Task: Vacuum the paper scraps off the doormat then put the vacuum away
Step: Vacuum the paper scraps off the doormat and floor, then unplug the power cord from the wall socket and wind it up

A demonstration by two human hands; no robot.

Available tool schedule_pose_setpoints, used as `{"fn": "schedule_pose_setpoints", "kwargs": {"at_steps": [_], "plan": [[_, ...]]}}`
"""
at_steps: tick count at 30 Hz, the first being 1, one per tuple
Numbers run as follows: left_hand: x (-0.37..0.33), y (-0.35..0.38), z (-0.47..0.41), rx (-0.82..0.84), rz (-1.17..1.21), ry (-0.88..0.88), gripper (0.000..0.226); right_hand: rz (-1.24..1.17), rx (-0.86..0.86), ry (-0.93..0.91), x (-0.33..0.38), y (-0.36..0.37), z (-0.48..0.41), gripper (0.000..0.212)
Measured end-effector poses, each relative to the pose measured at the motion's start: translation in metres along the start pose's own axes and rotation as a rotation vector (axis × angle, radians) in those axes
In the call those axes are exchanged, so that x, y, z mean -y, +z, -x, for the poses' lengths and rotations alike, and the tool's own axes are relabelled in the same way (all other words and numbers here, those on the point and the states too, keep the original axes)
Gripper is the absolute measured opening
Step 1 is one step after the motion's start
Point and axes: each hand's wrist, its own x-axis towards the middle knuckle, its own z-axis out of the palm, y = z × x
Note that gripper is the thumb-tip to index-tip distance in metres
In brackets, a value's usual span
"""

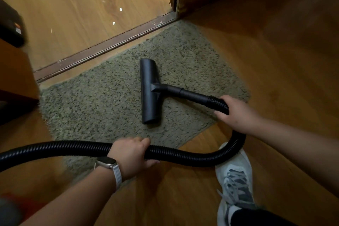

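**Hose in both hands, floor head on mat**

Right hand (pixel 236 113): wrapped round the hose (pixel 183 156) just behind the rigid tube, probably to steer. Left hand (pixel 132 154): gripping the hose farther back, probably managing slack. Floor head (pixel 149 91): one, flat at mid-doormat (pixel 91 101). Scraps on mat: none discernible. White scraps (pixel 114 23) beyond the threshold: two. Shoe (pixel 234 180): one.

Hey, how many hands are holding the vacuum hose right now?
2. The left hand grips the hose midway, at the near edge of the doormat; the right hand grips it just behind the rigid tube.
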Motion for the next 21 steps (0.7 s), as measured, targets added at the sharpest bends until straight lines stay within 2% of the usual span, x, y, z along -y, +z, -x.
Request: {"fn": "schedule_pose_setpoints", "kwargs": {"at_steps": [2,6,10,13,16,21], "plan": [[-0.001,0.011,0.004,0.041,-0.001,-0.027,0.057,0.028,0.032,0.031,-0.002,0.006,-0.003,0.035],[-0.005,0.024,0.018,0.011,0.008,-0.024,0.053,0.013,0.056,0.086,-0.001,0.01,-0.003,0.033],[0.003,0.029,0.039,-0.01,0.025,-0.053,0.048,0.12,-0.023,0.088,0.009,0.015,0.002,0.034],[0.013,0.02,0.065,-0.023,0.058,-0.061,0.047,0.326,-0.104,0.002,0.028,0.012,0.015,0.045],[0.022,0.002,0.105,-0.116,0.172,-0.143,0.048,0.489,-0.106,-0.151,0.061,0.0,0.037,0.052],[0.047,-0.028,0.196,-0.201,0.273,-0.325,0.056,0.485,0.016,-0.425,0.154,-0.011,0.082,0.058]]}}
